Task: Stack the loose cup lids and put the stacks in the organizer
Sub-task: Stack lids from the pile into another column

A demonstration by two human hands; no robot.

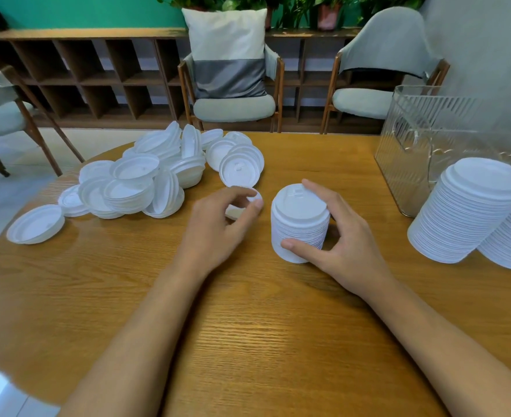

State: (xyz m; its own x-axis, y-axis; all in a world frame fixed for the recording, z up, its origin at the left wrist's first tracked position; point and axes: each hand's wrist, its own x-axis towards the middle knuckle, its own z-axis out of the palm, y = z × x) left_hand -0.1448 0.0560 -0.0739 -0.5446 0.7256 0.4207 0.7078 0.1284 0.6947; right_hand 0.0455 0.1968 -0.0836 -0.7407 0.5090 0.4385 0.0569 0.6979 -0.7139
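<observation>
Worktop [248, 326]: wood grain, round edge. Right hand [347, 233] grips a short lid stack [299, 224] standing at centre, thumb low on its near side, fingers over the top. Just beside it, the left hand [215, 227] pinches a single lid [234, 211]. Two tall lid stacks [471, 212] stand at right. Loose lids [146, 179] are heaped far left. The clear ribbed organizer [422, 130] stands behind the tall stacks; its contents are indistinct. Embossing on the lids is unreadable.

White loose lids [146, 176] heaped left; one lid [234, 212] beside upright short stack [299, 233], centre. Two tall stacks [465, 215] right, by clear ribbed organizer [413, 136]
</observation>
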